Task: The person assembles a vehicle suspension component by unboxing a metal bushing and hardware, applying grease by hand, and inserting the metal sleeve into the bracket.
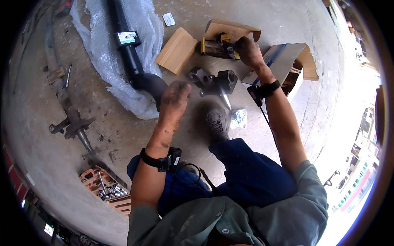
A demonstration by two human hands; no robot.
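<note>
My right hand (248,52) is closed at the open end of a small cardboard box (213,26). A dark bundle with yellow parts (225,41) lies in the box, right by the fingers; what they grip is hidden. My left hand (175,98) hovers by the bent end of a long black metal beam (150,82), its fingers curled under and blurred. That beam rests on bubble wrap (102,61). Between my hands a dark steering knuckle (211,80) lies on the floor with its shiny spindle pointing toward me. A small clear plastic bag (238,118) sits near it.
Right of the knuckle stands an open white-and-blue carton (287,61). A flat cardboard piece (176,50) lies beyond my left hand. A worn axle with a knuckle (76,123) lies left, and a socket tool case (104,186) nearer me. My shoe (216,123) is between my arms.
</note>
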